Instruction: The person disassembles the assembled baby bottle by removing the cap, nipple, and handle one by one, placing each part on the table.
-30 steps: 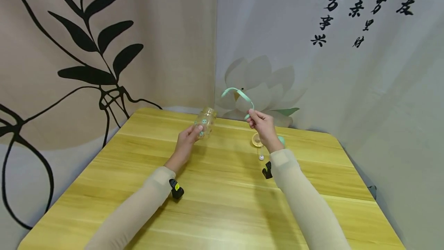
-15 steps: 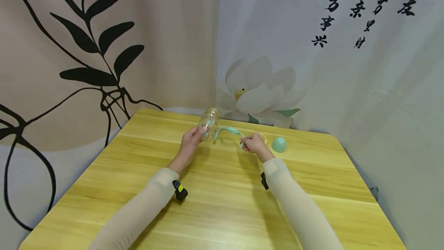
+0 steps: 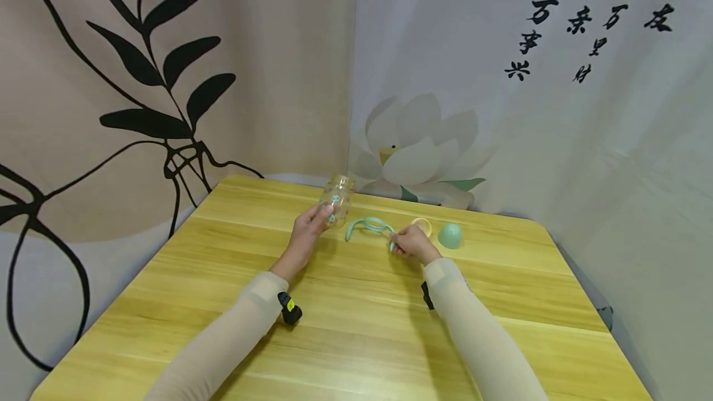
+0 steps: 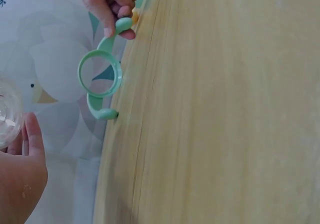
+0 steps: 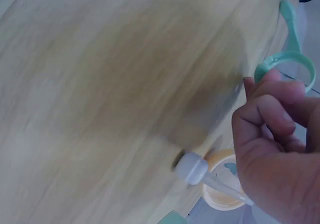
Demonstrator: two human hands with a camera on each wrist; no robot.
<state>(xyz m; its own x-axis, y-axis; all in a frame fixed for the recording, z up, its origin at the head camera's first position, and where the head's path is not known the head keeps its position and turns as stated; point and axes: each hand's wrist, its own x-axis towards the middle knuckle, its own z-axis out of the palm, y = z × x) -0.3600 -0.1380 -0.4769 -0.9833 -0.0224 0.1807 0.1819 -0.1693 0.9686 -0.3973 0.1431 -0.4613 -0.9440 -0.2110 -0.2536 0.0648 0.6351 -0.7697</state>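
My left hand (image 3: 308,231) grips a clear bottle (image 3: 341,197) with a yellowish neck and small blue-green prints, tilted with its mouth away from me. In the left wrist view only part of the bottle (image 4: 9,111) shows. To its right, my right hand (image 3: 413,244) pinches one end of a mint-green two-handled bottle ring (image 4: 118,76). The ring's free handle (image 3: 350,231) points toward the bottle, low over the table, and a gap separates the two. My right fingers hide the pinched handle's tip in the right wrist view.
Behind my right hand lies a yellow collar (image 5: 212,196) with a straw (image 5: 222,185) ending in a white weight (image 5: 192,168). A mint-green dome cap (image 3: 450,236) stands just right of it. The wooden table's (image 3: 356,339) back edge lies close behind, before a printed curtain (image 3: 289,79).
My right hand has lowered the green ring from above the table's back edge down close to the tabletop. My left hand, still holding the bottle, has shifted slightly right.
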